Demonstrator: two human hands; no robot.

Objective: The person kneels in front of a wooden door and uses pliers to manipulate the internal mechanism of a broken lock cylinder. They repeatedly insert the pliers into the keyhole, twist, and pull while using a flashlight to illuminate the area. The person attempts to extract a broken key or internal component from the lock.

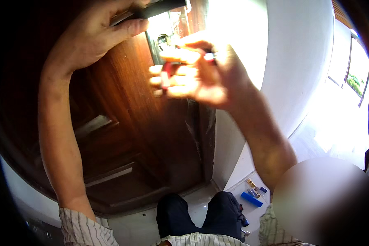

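My left hand (pixel 98 37) is closed on a dark bar-shaped door handle (pixel 166 7) near the top of the brown wooden door (pixel 131 102). Its thumb lies along the underside, and the other fingers are mostly hidden. Just below the bar, a bright metal lock plate (pixel 152 35) with a round keyhole part (pixel 162 39) shows on the door edge. My right hand (pixel 209 76) is raised close to that plate, fingers curled around a small red thing (pixel 166 76). Glare and blur hide the red thing's kind. Thumb and forefinger reach toward the round lock part.
A white wall (pixel 291 53) stands right of the door. On the pale floor by my knees lie a blue box-like piece (pixel 251 199) and several small brass and metal parts (pixel 252 184). Windows (pixel 356 74) show at the far right. A blurred round shape (pixel 322 201) covers the lower right.
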